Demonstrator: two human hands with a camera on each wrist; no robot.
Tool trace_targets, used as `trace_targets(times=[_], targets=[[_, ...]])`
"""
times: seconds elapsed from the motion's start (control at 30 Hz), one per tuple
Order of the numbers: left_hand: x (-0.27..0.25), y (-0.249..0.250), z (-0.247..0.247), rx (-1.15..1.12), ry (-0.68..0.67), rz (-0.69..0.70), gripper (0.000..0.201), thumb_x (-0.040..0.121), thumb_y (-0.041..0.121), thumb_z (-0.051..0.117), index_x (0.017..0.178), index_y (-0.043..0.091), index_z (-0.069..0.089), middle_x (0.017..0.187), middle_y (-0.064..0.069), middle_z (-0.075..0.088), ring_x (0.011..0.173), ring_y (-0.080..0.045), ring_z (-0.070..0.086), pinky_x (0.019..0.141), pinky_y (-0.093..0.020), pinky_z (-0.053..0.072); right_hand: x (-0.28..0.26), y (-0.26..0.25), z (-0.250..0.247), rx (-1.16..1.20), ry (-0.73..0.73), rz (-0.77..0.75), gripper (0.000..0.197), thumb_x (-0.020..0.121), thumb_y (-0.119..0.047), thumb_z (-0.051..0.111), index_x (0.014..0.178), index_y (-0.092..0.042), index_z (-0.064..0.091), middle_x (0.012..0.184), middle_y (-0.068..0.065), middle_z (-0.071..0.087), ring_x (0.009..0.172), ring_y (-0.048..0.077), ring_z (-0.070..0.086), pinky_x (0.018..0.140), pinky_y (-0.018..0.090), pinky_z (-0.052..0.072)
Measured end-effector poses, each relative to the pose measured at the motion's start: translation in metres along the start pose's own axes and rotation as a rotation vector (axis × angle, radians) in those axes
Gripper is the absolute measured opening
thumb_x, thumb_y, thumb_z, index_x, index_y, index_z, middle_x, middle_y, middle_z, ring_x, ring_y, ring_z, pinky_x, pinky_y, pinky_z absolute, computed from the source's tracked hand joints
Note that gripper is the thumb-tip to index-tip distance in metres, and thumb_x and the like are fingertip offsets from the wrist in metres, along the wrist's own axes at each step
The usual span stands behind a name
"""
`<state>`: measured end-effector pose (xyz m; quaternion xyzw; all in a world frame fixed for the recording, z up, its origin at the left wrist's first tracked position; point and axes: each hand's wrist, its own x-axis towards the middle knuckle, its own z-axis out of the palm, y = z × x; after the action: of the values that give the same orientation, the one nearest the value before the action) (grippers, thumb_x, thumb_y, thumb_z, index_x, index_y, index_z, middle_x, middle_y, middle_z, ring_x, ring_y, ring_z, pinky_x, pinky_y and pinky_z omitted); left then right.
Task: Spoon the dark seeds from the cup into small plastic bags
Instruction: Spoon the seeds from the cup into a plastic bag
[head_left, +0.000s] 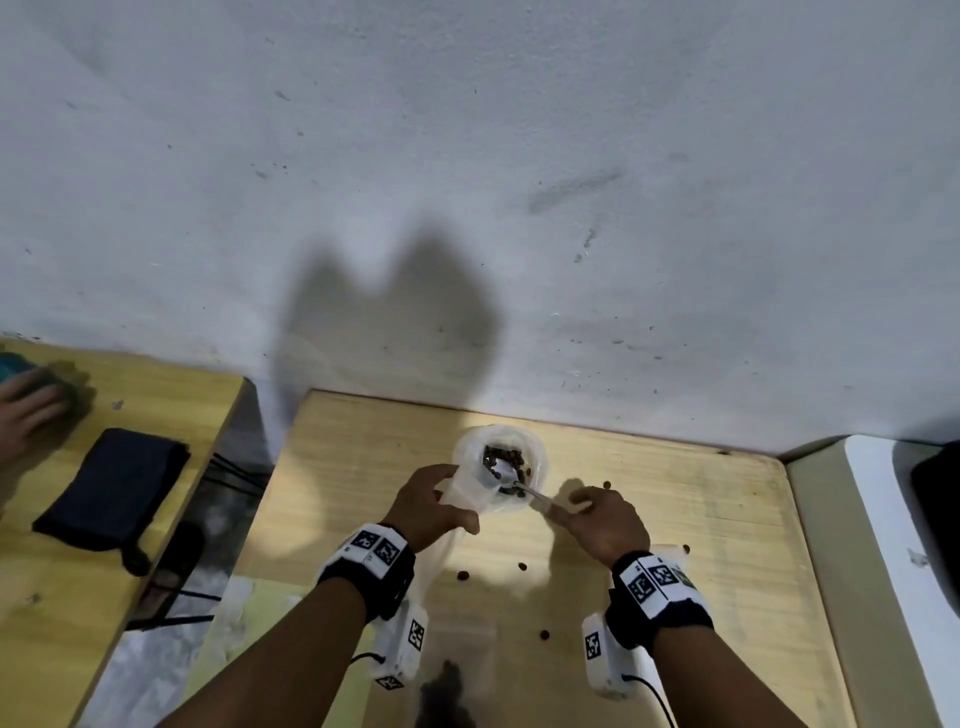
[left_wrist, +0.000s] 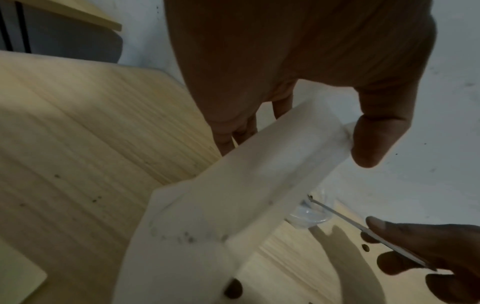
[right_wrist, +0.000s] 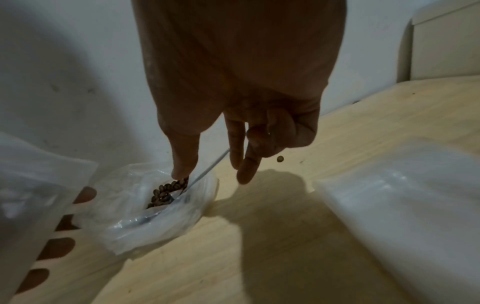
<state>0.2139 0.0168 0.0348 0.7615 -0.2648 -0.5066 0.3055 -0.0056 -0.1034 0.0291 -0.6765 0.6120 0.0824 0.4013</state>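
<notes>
A clear plastic cup (head_left: 501, 462) holding dark seeds (head_left: 500, 456) stands at the back of the wooden table (head_left: 675, 493). My left hand (head_left: 441, 499) pinches the mouth of a small translucent plastic bag (head_left: 460, 493) right beside the cup, thumb (left_wrist: 374, 139) on its top edge. The bag (left_wrist: 259, 174) hangs down towards my wrist. My right hand (head_left: 571, 506) grips the thin handle of a metal spoon (head_left: 535, 493), whose bowl lies inside the cup among the seeds (right_wrist: 166, 193). The spoon handle (right_wrist: 207, 170) slants up into my fingers.
Loose seeds (head_left: 522, 566) lie scattered on the table in front of me. Another translucent bag (right_wrist: 402, 205) lies to the right of my right hand. A second table at the left carries a dark pouch (head_left: 114, 488) and another person's hand (head_left: 28, 410). The wall is just behind the cup.
</notes>
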Motion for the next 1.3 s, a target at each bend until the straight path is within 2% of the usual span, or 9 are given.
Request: trace_targets(times=[0.17,0.27,0.33,0.5,0.73,0.93,1.03,1.13,1.3], targets=[[0.016,0.005,0.006,0.006,-0.073,-0.05,0.091,0.039,0.036,0.082,0.125,0.021,0.057,0.129,0.001,0.057,0.113,-0.019,0.054,0.084,-0.033,0.049,0.007,-0.004,0.005,0.151,0.11,-0.08,0.012,0.084,-0.032,0.073,0.081,-0.02,0.074,0.082,-0.001,0.071,0.08,0.02,0.065,0.074,0.032,0.053],[0.02,0.011,0.008,-0.039,-0.082,-0.029,0.039,0.053,0.023,0.082,0.087,0.023,0.063,0.093,0.004,0.065,0.089,-0.017,0.058,0.07,-0.027,0.045,0.007,-0.009,0.011,0.36,0.246,-0.127,0.014,0.083,-0.02,0.073,0.073,-0.014,0.065,0.072,-0.005,0.068,0.073,0.019,0.063,0.066,0.03,0.048],[0.021,0.012,0.008,-0.065,-0.073,-0.013,0.029,0.05,0.022,0.08,0.072,0.019,0.061,0.079,0.004,0.063,0.082,-0.02,0.059,0.066,-0.027,0.044,0.007,-0.013,0.015,0.445,0.356,-0.205,0.019,0.083,-0.016,0.074,0.071,-0.012,0.059,0.069,-0.009,0.064,0.068,0.015,0.06,0.064,0.031,0.046],[0.023,0.009,0.002,-0.093,-0.044,-0.03,0.046,0.046,0.024,0.078,0.088,0.006,0.067,0.088,-0.006,0.068,0.084,-0.022,0.063,0.067,-0.028,0.047,0.0,-0.017,0.01,0.357,0.544,-0.251,0.023,0.084,-0.02,0.072,0.073,-0.015,0.052,0.055,-0.009,0.058,0.046,0.019,0.053,0.05,0.026,0.038],[0.024,0.009,0.001,-0.084,-0.043,-0.012,0.056,0.037,0.031,0.078,0.089,0.015,0.069,0.093,-0.004,0.07,0.091,-0.024,0.065,0.073,-0.033,0.05,0.003,-0.012,0.021,0.383,0.553,-0.262,0.027,0.088,-0.016,0.068,0.073,-0.016,0.046,0.049,-0.008,0.051,0.04,0.02,0.045,0.048,0.027,0.038],[0.026,0.008,0.004,-0.055,-0.039,0.023,0.061,0.037,0.033,0.08,0.096,0.018,0.068,0.097,-0.002,0.071,0.09,-0.02,0.066,0.075,-0.033,0.052,0.006,-0.007,0.029,0.559,0.526,-0.222,0.029,0.087,-0.01,0.07,0.071,-0.012,0.045,0.057,-0.003,0.049,0.043,0.008,0.038,0.049,0.027,0.038],[0.026,0.006,0.004,-0.052,-0.041,0.028,0.058,0.041,0.029,0.081,0.097,0.018,0.068,0.097,-0.001,0.071,0.09,-0.02,0.066,0.075,-0.032,0.052,0.005,-0.009,0.031,0.593,0.518,-0.2,0.027,0.087,-0.004,0.068,0.071,-0.004,0.045,0.059,-0.002,0.047,0.045,0.006,0.039,0.046,0.015,0.034],[0.027,0.005,0.005,-0.046,-0.057,0.036,0.061,0.038,0.033,0.081,0.096,0.019,0.068,0.096,0.0,0.071,0.09,-0.02,0.066,0.079,-0.035,0.054,0.005,-0.012,0.036,0.651,0.516,-0.136,0.027,0.085,-0.001,0.067,0.07,-0.003,0.044,0.063,0.004,0.047,0.051,0.008,0.039,0.049,0.013,0.036],[0.03,0.004,0.008,-0.037,-0.067,0.035,0.061,0.038,0.033,0.081,0.096,0.019,0.067,0.095,0.001,0.072,0.09,-0.019,0.067,0.083,-0.037,0.056,0.01,-0.019,0.051,0.805,0.466,-0.016,0.035,0.081,-0.003,0.071,0.065,-0.014,0.042,0.063,-0.001,0.045,0.059,0.014,0.042,0.062,0.026,0.04]])
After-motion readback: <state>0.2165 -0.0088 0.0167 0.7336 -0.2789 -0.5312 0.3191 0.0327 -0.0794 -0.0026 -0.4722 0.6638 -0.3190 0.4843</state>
